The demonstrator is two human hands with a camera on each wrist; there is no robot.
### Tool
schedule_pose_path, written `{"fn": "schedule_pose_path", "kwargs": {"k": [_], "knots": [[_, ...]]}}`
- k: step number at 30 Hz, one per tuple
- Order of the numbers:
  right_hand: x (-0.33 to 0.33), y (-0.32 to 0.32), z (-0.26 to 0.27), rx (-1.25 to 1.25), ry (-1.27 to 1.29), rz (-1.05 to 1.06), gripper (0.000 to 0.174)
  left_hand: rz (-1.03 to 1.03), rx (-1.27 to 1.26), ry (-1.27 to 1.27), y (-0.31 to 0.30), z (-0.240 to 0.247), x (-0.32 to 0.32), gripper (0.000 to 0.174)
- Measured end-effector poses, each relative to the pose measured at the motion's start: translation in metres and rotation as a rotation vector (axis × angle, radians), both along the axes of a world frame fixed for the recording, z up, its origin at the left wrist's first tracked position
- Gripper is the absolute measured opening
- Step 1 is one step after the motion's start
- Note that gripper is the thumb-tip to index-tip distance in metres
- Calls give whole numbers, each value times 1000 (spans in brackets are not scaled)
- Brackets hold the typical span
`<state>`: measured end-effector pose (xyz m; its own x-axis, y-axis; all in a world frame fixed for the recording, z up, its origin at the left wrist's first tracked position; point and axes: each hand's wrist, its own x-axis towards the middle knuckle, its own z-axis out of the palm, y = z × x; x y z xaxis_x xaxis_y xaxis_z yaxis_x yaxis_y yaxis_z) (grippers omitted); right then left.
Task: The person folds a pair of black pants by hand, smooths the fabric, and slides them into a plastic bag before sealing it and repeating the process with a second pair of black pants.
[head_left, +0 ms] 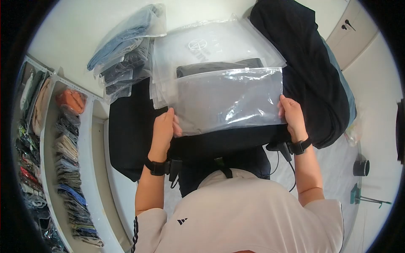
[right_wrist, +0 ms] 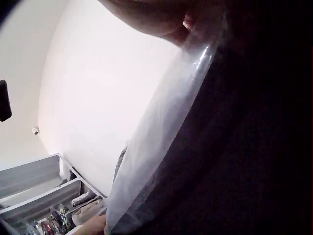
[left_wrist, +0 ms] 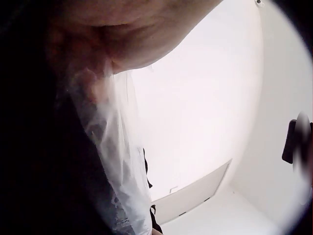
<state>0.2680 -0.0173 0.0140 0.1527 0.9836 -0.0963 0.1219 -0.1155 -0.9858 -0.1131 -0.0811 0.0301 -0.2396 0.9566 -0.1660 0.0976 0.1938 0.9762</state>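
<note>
A clear plastic zip bag (head_left: 230,101) with grey contents is stretched between both hands in the head view. The left hand (head_left: 166,125) pinches its lower left edge, thumb on top. At its right edge the right hand (head_left: 292,113) pinches the plastic. Dark folded fabric (head_left: 219,66) shows just beyond the bag's zip edge, over a stack of clear printed bags (head_left: 219,40). Both wrist views show the bag's plastic (left_wrist: 120,147) (right_wrist: 156,127) hanging from the hand; the fingertips are mostly in shadow.
Bagged folded jeans (head_left: 126,40) and dark garments (head_left: 126,69) are piled at the back left. Black cloth (head_left: 130,130) covers the surface, with a dark heap of fabric (head_left: 308,63) at right. Shelves of bagged clothes (head_left: 71,156) stand at far left.
</note>
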Motion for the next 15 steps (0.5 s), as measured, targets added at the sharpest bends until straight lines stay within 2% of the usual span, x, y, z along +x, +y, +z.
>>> {"fn": "schedule_pose_path", "kwargs": {"k": [1, 3, 4, 5, 6, 7, 8, 9, 11, 12, 13, 14, 15], "knots": [[-1, 1, 1, -1, 31, -47, 24, 24, -43, -22, 1, -5, 0, 41], [-15, -4, 8, 475, -356, -285, 16, 56, -82, -49, 4, -9, 2, 41], [-34, -23, 37, 505, -502, -259, 22, 71, -71, -40, 4, -9, 3, 41], [-53, -37, 52, 662, -668, -153, 27, 81, -66, -28, 3, -11, 4, 41], [-65, -46, 55, 754, -781, 93, 32, 77, -76, -26, 2, -11, 4, 41], [-84, -54, 54, 740, -803, 242, 39, 43, -90, -9, 3, -10, 2, 40], [-102, -58, 53, 701, -957, 364, 45, 11, -99, 8, 4, -7, 1, 39], [-114, -57, 40, 673, -1033, 413, 46, 8, -100, 12, 4, -4, 3, 39], [-124, -50, 27, 733, -1157, 353, 46, 227, 224, 747, 4, 7, 12, 29], [-126, -46, 28, 743, -1149, 356, 46, 236, 226, 753, 4, 19, 18, 29], [-126, -44, 28, 721, -1146, 348, 46, 197, 512, 1004, 3, 33, 26, 28], [-126, -43, 28, 692, -1143, 342, 46, 142, 798, 1246, 3, 41, 34, 36], [-125, -42, 27, 688, -1137, 352, 46, -135, 745, 1160, 6, 43, 41, 43]]}}
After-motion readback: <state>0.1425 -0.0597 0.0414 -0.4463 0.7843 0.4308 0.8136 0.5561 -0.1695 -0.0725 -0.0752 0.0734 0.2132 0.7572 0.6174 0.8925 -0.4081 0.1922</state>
